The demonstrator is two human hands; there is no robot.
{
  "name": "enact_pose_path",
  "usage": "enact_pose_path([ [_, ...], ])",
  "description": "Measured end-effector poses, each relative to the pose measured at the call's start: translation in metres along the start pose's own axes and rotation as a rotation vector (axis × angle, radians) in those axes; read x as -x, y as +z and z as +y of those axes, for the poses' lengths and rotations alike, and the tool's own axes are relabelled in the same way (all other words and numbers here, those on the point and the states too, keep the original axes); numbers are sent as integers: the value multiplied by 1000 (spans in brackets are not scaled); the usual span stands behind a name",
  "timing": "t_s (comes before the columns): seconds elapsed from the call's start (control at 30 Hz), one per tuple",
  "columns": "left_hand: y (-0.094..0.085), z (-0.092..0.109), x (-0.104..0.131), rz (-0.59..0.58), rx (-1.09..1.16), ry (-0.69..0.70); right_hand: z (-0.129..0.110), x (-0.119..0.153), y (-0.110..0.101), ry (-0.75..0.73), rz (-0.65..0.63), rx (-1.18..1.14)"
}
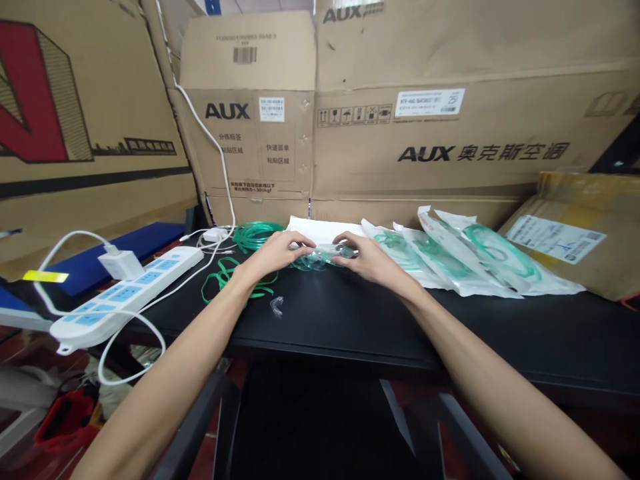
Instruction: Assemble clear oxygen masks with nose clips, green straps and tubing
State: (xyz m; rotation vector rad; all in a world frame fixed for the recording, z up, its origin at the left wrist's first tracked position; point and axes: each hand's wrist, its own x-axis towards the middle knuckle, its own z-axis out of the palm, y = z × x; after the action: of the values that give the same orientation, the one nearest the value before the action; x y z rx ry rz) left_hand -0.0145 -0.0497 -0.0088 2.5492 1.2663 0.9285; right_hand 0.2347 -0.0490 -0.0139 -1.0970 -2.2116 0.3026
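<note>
Apparently midway, not yet let go.
Gripping clear plastic pieces (320,256) in left hand (280,253) and right hand (374,260) at the desk (340,327), with green tubing (245,238) unbagged, white pouches (487,285) filled.

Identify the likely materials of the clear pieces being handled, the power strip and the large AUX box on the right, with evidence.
Clear pieces: probably smooth plastic, see-through with glints; soft or rigid is unclear.
Power strip: apparently hard, moulded plastic, with crisp edges.
AUX box: corrugated cardboard, most likely; matt brown, creased and printed.
</note>
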Motion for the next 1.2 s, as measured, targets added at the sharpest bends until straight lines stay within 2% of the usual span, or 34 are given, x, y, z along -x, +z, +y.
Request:
enact_pose_path([
  [0.23, 1, -1, 0, -8, 38, 35, -2, 1, 8, -81, -58, 7],
  [0.53, -1, 1, 3, -2, 55, 27, 0, -2, 16, -162, -14, 63],
  [0.9, 0, 1, 3, -14, 47, -1, -7, 3, 22, -191, 6, 121],
  [1.1, 4, -6, 1, -3, 33, -2, -16, 5, 23, -155, 123, 166],
  [1.2, 6, -6, 1, 1, 38, 4, -18, 1, 9, -125, 225, 238],
])
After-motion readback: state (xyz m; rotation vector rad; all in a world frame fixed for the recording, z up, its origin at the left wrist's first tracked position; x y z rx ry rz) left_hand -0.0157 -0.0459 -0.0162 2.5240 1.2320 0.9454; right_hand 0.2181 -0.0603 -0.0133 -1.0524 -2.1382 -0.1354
